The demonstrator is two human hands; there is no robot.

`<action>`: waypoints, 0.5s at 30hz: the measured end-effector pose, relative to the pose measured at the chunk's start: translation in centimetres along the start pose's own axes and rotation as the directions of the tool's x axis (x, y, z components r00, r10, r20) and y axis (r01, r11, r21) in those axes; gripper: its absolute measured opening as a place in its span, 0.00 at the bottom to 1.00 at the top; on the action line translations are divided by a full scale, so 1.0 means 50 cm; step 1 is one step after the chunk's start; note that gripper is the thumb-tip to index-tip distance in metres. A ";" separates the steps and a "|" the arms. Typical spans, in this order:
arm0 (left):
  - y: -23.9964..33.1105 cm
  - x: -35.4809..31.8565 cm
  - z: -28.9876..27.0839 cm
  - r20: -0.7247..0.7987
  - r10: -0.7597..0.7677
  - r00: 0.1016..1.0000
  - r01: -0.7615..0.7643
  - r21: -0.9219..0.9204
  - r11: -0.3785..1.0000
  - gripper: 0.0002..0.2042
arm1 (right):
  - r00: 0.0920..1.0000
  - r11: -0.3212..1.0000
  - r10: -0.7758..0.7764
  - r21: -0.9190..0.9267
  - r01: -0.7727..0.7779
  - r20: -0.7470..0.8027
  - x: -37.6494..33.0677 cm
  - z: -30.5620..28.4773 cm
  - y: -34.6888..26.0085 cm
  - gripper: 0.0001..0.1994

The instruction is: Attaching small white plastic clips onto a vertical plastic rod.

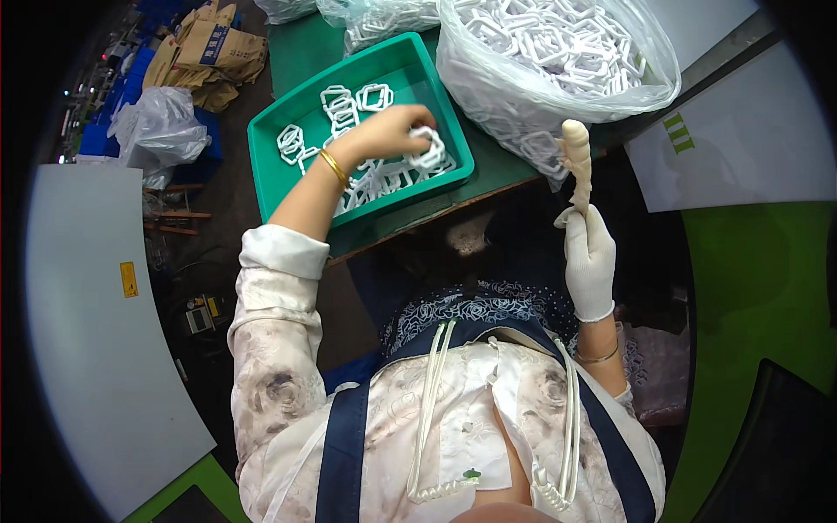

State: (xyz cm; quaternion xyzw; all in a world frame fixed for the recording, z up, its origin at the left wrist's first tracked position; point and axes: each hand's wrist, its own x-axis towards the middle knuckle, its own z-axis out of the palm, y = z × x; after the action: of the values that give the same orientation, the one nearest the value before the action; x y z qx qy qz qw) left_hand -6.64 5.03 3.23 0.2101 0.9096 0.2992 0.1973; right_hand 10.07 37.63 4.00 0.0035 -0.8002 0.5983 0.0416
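My left hand (397, 132), bare with a gold bangle at the wrist, is over the green tray (283, 192). Its curled fingers hold white plastic links (427, 150), angular frames whose number I cannot make out. More loose white links (342, 103) lie below and beside it in the tray. To the right, my right hand (590, 261) wears a white knit glove. It is closed around the lower end of a cream-coloured stick (576, 157) with a ridged, rounded top, which points up and away from me. The stick's exact kind is unclear.
A large clear plastic bag (497, 91) full of white links stands right of the tray on the dark green table (296, 52). Further bags (384, 22) lie behind. Brown paper sacks (209, 52) are at far left; pale panels (87, 331) flank both sides.
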 end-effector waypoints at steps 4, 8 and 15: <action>0.023 -0.002 0.025 0.042 -0.042 0.998 0.036 0.141 0.989 0.16 | 1.000 1.000 -0.002 -0.023 0.002 0.006 -0.001 0.001 -0.008 0.12; 0.054 -0.003 0.040 0.039 -0.081 0.996 0.060 0.390 0.919 0.15 | 1.000 1.000 -0.009 -0.023 0.009 -0.005 -0.004 -0.005 -0.001 0.12; 0.008 -0.035 0.013 -0.332 -0.092 0.939 0.117 0.056 0.992 0.08 | 1.000 1.000 0.002 -0.022 -0.002 0.013 -0.008 -0.001 -0.008 0.12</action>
State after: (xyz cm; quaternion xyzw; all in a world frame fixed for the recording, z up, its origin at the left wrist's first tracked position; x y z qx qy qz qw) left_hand -4.75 4.74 3.42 0.1161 0.9502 0.2848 0.0504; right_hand 10.47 37.55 4.37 0.0062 -0.8070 0.5895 0.0359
